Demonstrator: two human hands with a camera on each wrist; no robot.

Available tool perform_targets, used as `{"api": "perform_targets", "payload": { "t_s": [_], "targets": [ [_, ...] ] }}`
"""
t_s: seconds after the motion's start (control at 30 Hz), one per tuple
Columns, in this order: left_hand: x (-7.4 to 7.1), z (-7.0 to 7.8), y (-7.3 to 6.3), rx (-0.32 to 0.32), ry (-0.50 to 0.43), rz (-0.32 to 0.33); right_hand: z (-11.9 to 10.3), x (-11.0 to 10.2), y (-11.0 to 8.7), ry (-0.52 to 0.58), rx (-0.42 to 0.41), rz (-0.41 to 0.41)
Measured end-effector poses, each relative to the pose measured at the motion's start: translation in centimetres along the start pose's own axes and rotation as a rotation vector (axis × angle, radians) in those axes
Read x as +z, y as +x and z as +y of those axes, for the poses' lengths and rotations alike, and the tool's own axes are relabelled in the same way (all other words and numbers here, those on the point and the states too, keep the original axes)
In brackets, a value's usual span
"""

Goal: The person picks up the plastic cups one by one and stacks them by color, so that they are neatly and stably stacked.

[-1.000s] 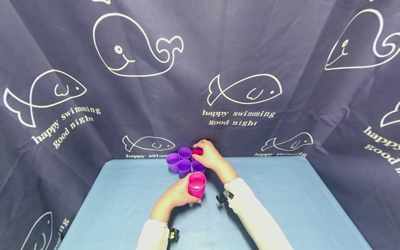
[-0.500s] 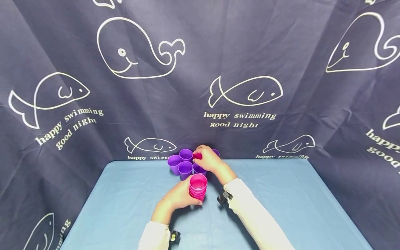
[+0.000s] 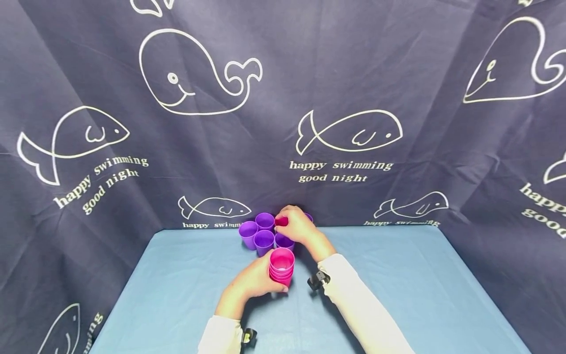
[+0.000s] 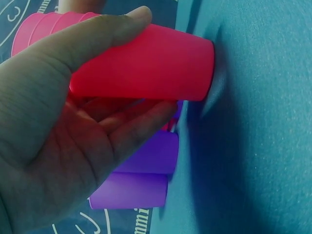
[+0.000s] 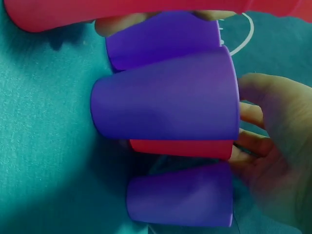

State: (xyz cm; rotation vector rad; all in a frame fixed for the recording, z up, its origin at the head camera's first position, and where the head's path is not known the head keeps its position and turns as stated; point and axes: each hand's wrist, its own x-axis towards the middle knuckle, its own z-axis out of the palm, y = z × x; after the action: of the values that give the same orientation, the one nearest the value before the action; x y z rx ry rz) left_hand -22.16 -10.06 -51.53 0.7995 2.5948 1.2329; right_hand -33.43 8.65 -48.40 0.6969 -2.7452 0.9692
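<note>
- Blue cloth surface, spreading beneath both grips.
- Left hand, thumb and fingers around stacked pink cups.
- Purple cups, upright just beyond that grip.
- Right hand, pinching a single pink cup among them.
- Navy curtain, printed white, behind the right grip.

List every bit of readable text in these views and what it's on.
"happy swimming", repeated on the dark cloth backdrop.
"good night", beneath it on the same backdrop.
"mmi", partial, on the backdrop in the left wrist view.
Copies at picture edges are cut off.
No lettering shows on the pink cups or purple cups.
</note>
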Motion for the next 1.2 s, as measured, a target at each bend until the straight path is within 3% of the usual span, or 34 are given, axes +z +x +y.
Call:
{"api": "perform_targets", "payload": {
  "t_s": [0.3, 0.53, 0.9, 1.03, 1.2],
  "targets": [
    [0.1, -0.1, 0.1, 0.019, -0.012, 0.009, -0.3, -1.3, -0.7, 0.075, -0.032, 0.105],
    [0.2, -0.3, -0.1, 0.016, -0.016, -0.005, -0.2, -1.8, -1.7, 0.108, 0.039, 0.149],
    [0.4, -0.4, 0.2, 0.017, -0.004, 0.009, -0.5, -3.2, -3.7, 0.125, 0.084, 0.314],
    [0.4, -0.3, 0.1, -0.008, -0.004, 0.003, -0.6, -3.4, -4.5, 0.191, 0.119, 0.396],
    [0.4, -0.2, 0.1, -0.019, -0.017, 0.003, -0.9, -4.1, -5.4, 0.35, 0.184, 0.504]
  ]
}}
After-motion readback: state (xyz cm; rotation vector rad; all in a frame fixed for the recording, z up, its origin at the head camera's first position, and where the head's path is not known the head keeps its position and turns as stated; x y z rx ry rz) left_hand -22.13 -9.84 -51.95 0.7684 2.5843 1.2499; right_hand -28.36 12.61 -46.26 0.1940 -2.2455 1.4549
